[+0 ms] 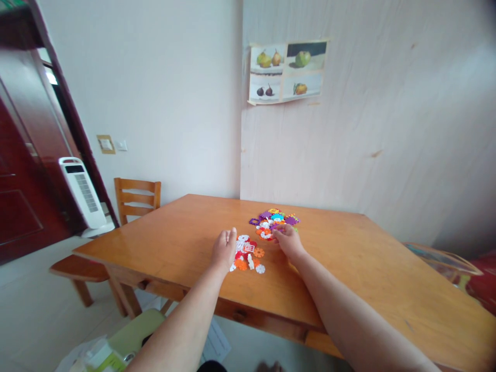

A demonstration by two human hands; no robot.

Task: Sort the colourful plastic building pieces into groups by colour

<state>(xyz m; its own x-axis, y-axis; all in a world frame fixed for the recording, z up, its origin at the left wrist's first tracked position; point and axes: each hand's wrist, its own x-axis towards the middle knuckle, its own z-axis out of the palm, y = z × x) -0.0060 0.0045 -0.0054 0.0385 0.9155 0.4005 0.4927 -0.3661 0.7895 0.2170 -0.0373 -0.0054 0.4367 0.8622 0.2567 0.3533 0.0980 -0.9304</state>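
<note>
Wooden tabletop point(349, 268), left hand point(225, 251) beside orange-and-white pile point(248, 248), right hand point(288, 242) at multicoloured pile point(277, 217), whether either grip holds anything unclear

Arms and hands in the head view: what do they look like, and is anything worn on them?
The left hand and right hand are ungloved. Both forearms are bare, with no sleeve in frame, and narrow toward the wrists. No watch, bracelet, cable or marking shows; fingernail details are too small to tell.

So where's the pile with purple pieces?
In the head view, that pile lies just right of centre, toward the far edge of the table, by the right hand.
</note>
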